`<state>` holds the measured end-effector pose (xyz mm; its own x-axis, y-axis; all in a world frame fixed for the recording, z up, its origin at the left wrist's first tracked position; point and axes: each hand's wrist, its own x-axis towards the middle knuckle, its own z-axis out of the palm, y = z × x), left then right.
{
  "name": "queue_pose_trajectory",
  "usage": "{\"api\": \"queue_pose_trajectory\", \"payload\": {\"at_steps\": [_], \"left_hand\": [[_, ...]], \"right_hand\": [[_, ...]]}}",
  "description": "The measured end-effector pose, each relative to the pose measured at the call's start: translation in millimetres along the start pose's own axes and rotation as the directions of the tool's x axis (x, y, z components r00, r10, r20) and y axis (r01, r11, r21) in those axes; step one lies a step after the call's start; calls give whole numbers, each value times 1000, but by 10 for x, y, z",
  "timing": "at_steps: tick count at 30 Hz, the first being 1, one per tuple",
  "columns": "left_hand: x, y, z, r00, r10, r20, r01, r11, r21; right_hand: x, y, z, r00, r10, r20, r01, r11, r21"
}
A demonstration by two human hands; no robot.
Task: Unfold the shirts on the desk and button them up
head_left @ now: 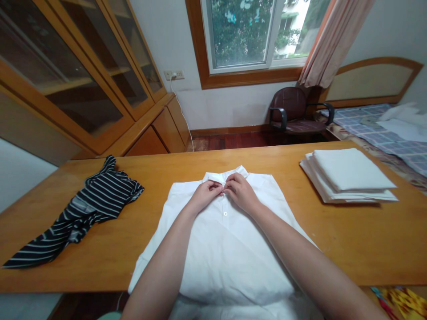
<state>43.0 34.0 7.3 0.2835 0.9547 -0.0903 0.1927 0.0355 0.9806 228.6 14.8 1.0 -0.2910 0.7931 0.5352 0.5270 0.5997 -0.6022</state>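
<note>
A white shirt lies front up on the wooden table, its collar toward the far edge and its lower part at the near edge. Just below the collar, my left hand pinches the shirt's front placket. My right hand meets it there, fingers closed on the same spot of cloth. The fingertips of both hands nearly touch and hide what lies between them. One round button shows on the placket just below the hands.
On the wooden table, a black-and-white striped garment lies crumpled at left and a stack of folded white cloth sits at right. Beyond are a cabinet, an armchair and a bed. Colourful fabric shows at bottom right.
</note>
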Motion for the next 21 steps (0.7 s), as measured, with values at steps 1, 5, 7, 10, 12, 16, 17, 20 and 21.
{"api": "queue_pose_trajectory", "payload": {"at_steps": [1, 5, 7, 10, 12, 16, 17, 20, 21], "left_hand": [[-1, -11, 2, 1000, 8, 3, -8, 1000, 1], [10, -42, 6, 1000, 2, 21, 0, 997, -76], [15, -36, 10, 1000, -12, 24, 15, 992, -124], [13, -6, 21, 1000, -23, 17, 26, 985, -168], [5, 18, 26, 999, -30, 17, 32, 981, -191], [-13, 55, 23, 998, -55, 30, 61, 968, -244], [-16, 61, 19, 997, -65, 32, 71, 963, -262], [-20, 79, 6, 995, -93, 43, 102, 951, -292], [-20, 84, 2, 994, -98, 48, 108, 950, -292]], "right_hand": [[0, 5, 2, 1000, -3, -2, 3, 1000, 0], [1, 26, 13, 1000, 0, -17, 0, 1000, 12], [5, 42, 23, 999, 12, -40, -10, 999, 32], [15, 77, 46, 996, 14, -89, -6, 996, 85], [23, 97, 59, 993, 9, -115, 5, 993, 117], [32, 97, 63, 991, -13, -136, 29, 992, 122], [32, 87, 58, 991, -20, -135, 36, 992, 118], [25, 46, 33, 992, -32, -125, 45, 994, 103], [22, 33, 23, 992, -33, -124, 45, 994, 96]]}}
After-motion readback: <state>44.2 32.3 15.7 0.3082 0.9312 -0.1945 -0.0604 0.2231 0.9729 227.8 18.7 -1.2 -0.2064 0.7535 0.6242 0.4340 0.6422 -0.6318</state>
